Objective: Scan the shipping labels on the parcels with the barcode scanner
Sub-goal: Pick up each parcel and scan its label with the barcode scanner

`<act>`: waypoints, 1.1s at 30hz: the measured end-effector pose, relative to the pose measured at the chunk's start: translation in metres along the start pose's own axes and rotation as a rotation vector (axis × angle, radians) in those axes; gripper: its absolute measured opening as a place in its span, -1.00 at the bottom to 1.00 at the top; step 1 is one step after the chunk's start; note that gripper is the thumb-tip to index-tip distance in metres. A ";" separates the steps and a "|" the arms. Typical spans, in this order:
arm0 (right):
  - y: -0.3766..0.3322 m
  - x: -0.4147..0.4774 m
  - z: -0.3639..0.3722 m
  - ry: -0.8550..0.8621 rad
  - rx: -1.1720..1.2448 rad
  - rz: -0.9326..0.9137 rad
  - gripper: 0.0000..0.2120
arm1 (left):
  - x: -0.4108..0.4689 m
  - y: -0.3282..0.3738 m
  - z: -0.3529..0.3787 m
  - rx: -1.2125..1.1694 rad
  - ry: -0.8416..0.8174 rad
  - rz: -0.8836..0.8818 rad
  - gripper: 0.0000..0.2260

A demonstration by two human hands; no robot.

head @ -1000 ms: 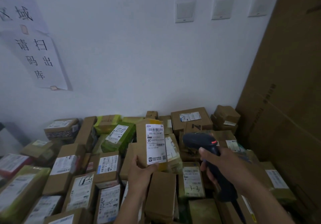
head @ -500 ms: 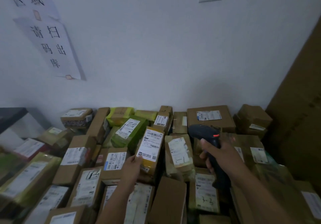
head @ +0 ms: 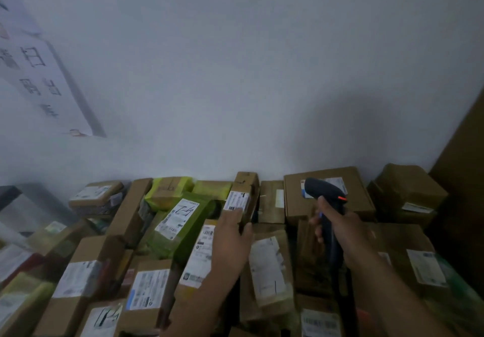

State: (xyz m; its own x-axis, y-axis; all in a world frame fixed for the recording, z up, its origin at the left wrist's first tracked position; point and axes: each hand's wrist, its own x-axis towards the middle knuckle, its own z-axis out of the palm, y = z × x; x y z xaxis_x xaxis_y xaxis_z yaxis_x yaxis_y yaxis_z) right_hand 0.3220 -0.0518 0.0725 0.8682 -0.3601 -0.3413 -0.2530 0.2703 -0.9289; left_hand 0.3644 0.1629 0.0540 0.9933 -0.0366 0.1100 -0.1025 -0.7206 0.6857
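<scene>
L hand [head: 231,240] grips small brown parcel [head: 247,182] at 12 o'clock, fingers on its label [head: 237,200]. R hand [head: 345,232] wrapped round barcode scanner [head: 323,192], 3 o'clock of parcel. Green parcel [head: 180,229] at 9, more boxes crowd round

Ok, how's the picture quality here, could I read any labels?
Head view: dim light and motion blur; the wall sign smears, and the label on the narrow parcel gripped by the left hand is unreadable. Only the handwritten mark on the green parcel reads. Soft shadow on the wall above the barcode scanner.
</scene>
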 end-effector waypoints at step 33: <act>0.024 0.056 -0.024 -0.080 0.081 0.157 -0.50 | 0.141 -0.018 0.145 0.181 -0.328 -0.367 -0.07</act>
State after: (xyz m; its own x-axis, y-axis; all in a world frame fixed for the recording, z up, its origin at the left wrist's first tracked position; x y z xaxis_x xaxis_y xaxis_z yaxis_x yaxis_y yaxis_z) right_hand 0.3546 -0.0873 0.0280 0.8526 -0.2369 -0.4657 -0.3558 0.3895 -0.8495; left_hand 0.5138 0.0704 -0.0467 0.9298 0.0465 -0.3651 0.2375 -0.8336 0.4987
